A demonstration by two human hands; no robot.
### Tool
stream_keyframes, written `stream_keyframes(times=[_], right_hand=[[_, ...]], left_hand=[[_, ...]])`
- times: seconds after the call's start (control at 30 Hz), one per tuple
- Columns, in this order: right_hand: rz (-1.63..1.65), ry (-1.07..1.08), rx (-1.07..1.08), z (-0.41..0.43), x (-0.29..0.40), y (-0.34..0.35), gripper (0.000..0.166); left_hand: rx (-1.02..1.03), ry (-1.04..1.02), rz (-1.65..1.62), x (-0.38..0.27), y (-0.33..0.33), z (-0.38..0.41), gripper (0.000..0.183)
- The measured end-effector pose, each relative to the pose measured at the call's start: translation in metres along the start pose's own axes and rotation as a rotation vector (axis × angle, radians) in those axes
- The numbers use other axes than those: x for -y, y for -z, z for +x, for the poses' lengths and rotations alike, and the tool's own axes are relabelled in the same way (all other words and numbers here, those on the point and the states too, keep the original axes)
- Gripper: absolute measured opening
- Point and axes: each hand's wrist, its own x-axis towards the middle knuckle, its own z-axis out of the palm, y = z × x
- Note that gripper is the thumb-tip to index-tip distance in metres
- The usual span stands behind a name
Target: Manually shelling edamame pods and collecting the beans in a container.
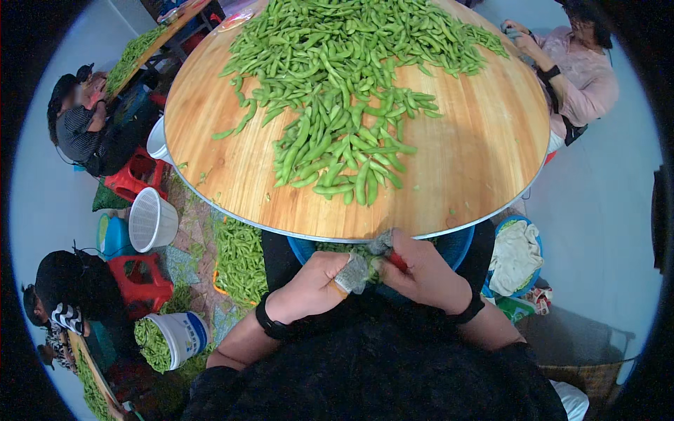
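My left hand (pixel 316 284), a grey knit cover on its thumb, is closed at the table's near edge, with a green soybean pod (pixel 374 269) partly hidden between its fingers and my right hand. My right hand (pixel 434 276) also wears a grey knit fingertip cover and grips a small red tool (pixel 398 261); its working end is hidden. Both hands are close together over a blue basin (pixel 457 251) holding green pieces. Before me a heap of soybean pods (pixel 337 63) spreads over the round wooden table (pixel 474 152), its tip reaching toward me.
Left on the floor stand a crate of pods (pixel 239 263), a white bucket of pods (pixel 181 337), a white basket (pixel 154 220) and red stools (pixel 141 281). A cloth (pixel 516 258) covers a blue tub at right. A person in pink (pixel 584 84) sits across; others sit left.
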Motion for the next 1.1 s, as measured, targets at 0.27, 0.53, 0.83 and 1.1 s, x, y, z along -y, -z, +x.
stream_keyframes(times=[0.27, 0.53, 0.83, 1.1], right_hand=[[-0.528, -0.040, 0.097, -0.005, 0.018, 0.001, 0.018], [-0.639, -0.016, -0.200, 0.060, 0.026, 0.015, 0.027], [-0.736, 0.048, -0.258, 0.069, -0.002, 0.029, 0.020], [-0.671, 0.437, 0.122, 0.028, 0.045, 0.060, 0.023]], left_hand=[[-0.002, 0.051, 0.221, -0.005, 0.030, -0.025, 0.005], [-0.350, 0.710, 0.803, -0.009, 0.084, -0.107, 0.023], [-0.563, 0.517, 0.732, -0.026, 0.081, -0.088, 0.028], [-0.110, -0.050, 0.222, -0.038, 0.049, 0.021, 0.022]])
